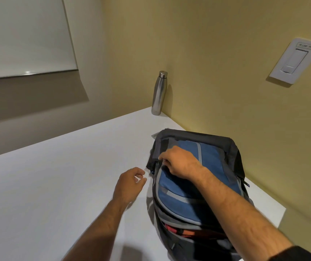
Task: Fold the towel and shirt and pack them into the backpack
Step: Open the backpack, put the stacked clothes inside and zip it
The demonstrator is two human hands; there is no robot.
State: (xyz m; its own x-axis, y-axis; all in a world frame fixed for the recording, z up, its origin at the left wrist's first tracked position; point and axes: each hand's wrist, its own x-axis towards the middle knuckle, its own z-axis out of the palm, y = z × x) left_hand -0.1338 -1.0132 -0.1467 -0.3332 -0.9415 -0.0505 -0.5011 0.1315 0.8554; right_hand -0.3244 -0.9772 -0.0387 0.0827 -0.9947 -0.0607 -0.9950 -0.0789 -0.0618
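On a smooth white table (pixel 56 176) by yellow walls, the right hand (pixel 179 162) pinches the padded blue-grey backpack (pixel 213 159) at its zipper, the left hand (pixel 130 182) loosely curled, empty, just beside it.

backpack (pixel 205 166) blue, grey trim | bottle (pixel 159 93) silver | table (pixel 56 185) white | wall (pixel 216 63) yellow

Only text in view: small printed label at top of the wall switch plate (pixel 295 63), too blurred to read. No legible markings on backpack (pixel 207 166) or steel bottle (pixel 159 93).
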